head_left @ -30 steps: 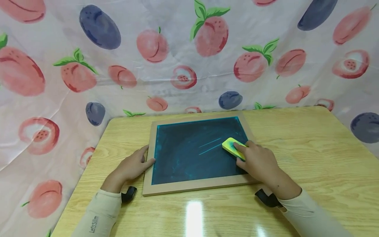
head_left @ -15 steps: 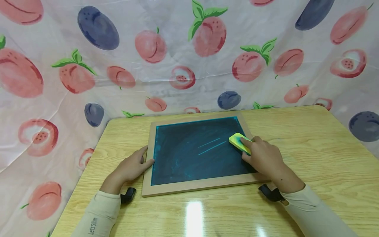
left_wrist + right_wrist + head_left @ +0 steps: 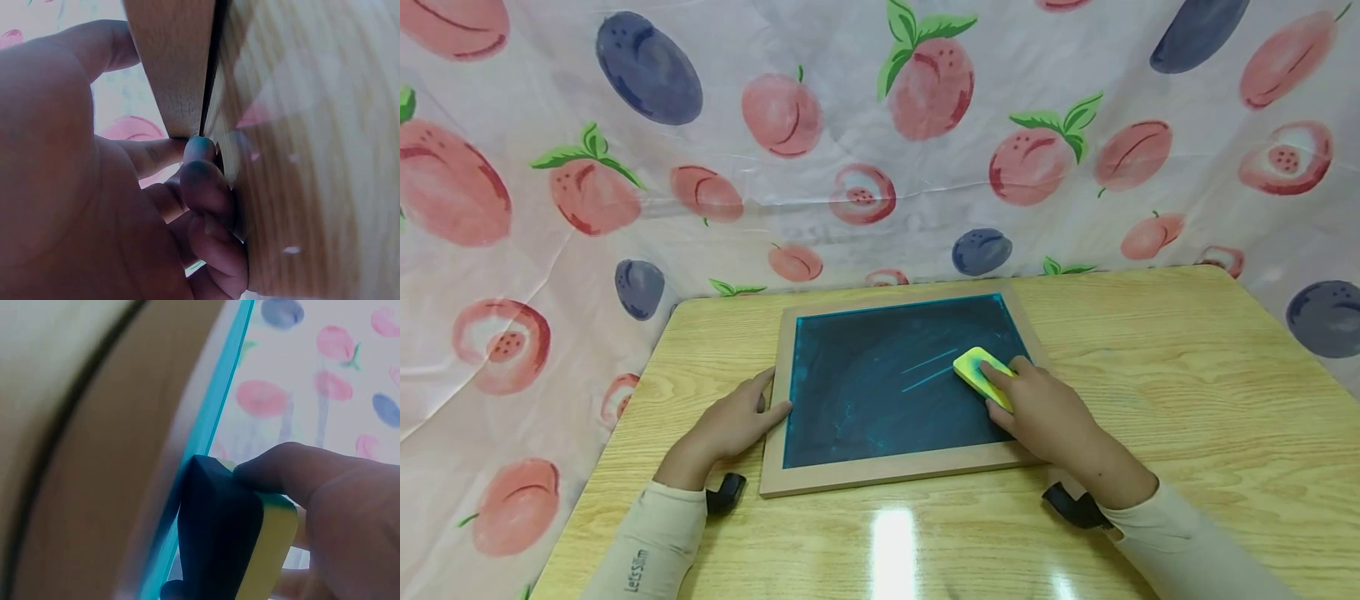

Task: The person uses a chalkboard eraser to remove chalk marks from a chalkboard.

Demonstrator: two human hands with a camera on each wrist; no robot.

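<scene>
A chalkboard with a pale wooden frame (image 3: 880,477) lies on the table. My left hand (image 3: 730,425) grips its left edge; the thumb lies over the frame, and in the left wrist view the fingers (image 3: 209,187) curl by the frame's side, low against the table. My right hand (image 3: 1052,414) holds a yellow chalkboard eraser (image 3: 973,371) on the board's right half, index finger on its top. Its dark felt (image 3: 219,531) faces the board in the right wrist view. Two thin blue chalk lines (image 3: 928,379) run up to the eraser's left. Faint blue smudges mark the board's borders.
The light wood-grain table (image 3: 1187,375) extends to both sides of the board and in front of it. Behind stands a fruit-print cloth (image 3: 857,108), which also hangs along the left. A black strap piece (image 3: 725,493) sits at the left wrist, another (image 3: 1075,506) at the right.
The eraser in my right hand slid right and away from me, then back left and nearer, covering the end of the lower chalk line. My left hand stays at the frame.
</scene>
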